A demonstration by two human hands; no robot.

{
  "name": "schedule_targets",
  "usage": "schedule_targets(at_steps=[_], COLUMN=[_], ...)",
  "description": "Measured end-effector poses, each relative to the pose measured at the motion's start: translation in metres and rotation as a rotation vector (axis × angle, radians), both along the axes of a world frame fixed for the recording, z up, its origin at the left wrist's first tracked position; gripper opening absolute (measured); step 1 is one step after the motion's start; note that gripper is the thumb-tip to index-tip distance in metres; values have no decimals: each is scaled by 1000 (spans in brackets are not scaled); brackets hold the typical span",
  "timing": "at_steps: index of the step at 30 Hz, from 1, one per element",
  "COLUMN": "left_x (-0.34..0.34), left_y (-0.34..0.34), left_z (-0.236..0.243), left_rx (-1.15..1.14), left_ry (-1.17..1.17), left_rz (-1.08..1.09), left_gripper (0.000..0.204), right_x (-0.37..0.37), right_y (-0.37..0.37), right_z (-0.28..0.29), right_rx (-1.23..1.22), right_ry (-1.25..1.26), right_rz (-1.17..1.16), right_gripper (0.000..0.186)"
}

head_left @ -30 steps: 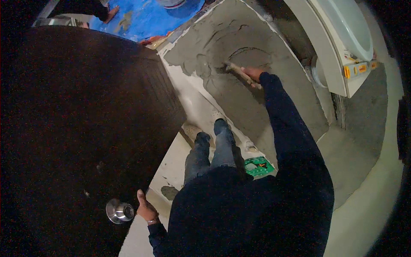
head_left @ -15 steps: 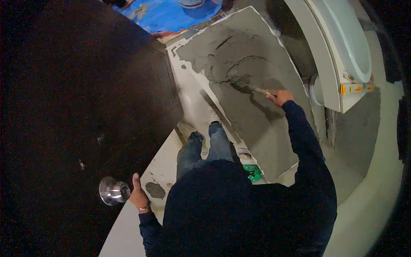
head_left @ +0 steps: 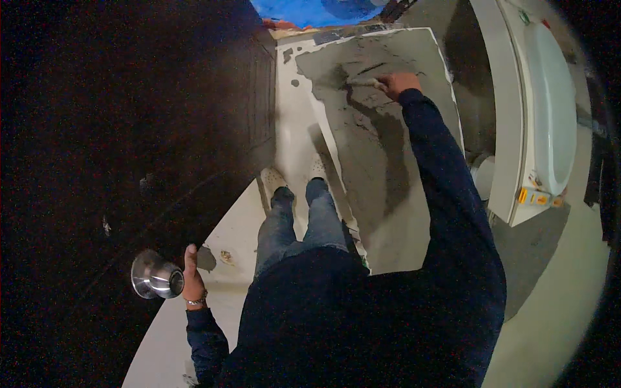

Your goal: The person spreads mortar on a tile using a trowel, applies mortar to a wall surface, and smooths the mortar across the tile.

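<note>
At the far end of a wet grey mortar bed (head_left: 404, 181), my right hand (head_left: 400, 84) grips the pale handle of a trowel (head_left: 366, 83). The trowel's working end points left, low against the mortar, and blurs into its grey. Dark streaks and ridges mark the surface around it. My left hand (head_left: 193, 279) is at the near left, thumb up, along the edge of a dark panelled door (head_left: 116, 149). Right beside it is a shiny round metal doorknob (head_left: 155, 275). The fingers of that hand are hidden, so whether they grip the edge is unclear.
My shoes (head_left: 273, 178) stand on a pale floor strip (head_left: 297, 123) along the mortar's left side. A white basin unit (head_left: 508, 123) juts in at right, with a yellow-marked spirit level (head_left: 533, 197) on its near end. Blue sheeting (head_left: 317, 11) lies beyond the far edge.
My right hand has pushed the trowel farther away across the mortar, toward its far left part. My left hand stays beside the doorknob. The whole view has shifted a little.
</note>
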State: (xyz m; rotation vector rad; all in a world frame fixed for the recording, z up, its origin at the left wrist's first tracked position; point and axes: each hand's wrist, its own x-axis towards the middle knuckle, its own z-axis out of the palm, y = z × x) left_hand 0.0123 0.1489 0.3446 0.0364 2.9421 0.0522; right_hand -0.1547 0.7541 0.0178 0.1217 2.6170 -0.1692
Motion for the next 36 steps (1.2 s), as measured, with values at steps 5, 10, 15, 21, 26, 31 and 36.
schedule_targets(at_steps=[5,10,15,21,26,31,36], left_x=[3,-13,-7,-15,-10,-13,-10], left_y=[8,-2,-23,0,-22,25,6], left_z=[-10,3,-7,2,3,4,13], left_rx=[268,-180,151,-11,-41,466,130], left_ry=[-48,-135,-13,99,53,133,134], left_rz=[166,-2,26,-240,-200,84,-207], left_gripper=[34,38,47,49,51,29,48], right_x=[-35,-29,15,101,153,217,321], right_y=[0,-3,-7,-1,-28,-5,8], right_z=[5,-33,-28,-41,-20,6,-2], right_rx=[-169,-419,-628,-582,-550,-620,-444], right_ry=[-25,-228,-340,-381,-569,-495,-483], right_rz=[-76,-91,-126,-257,-497,-333,-286], right_gripper=[41,33,46,48,53,55,52])
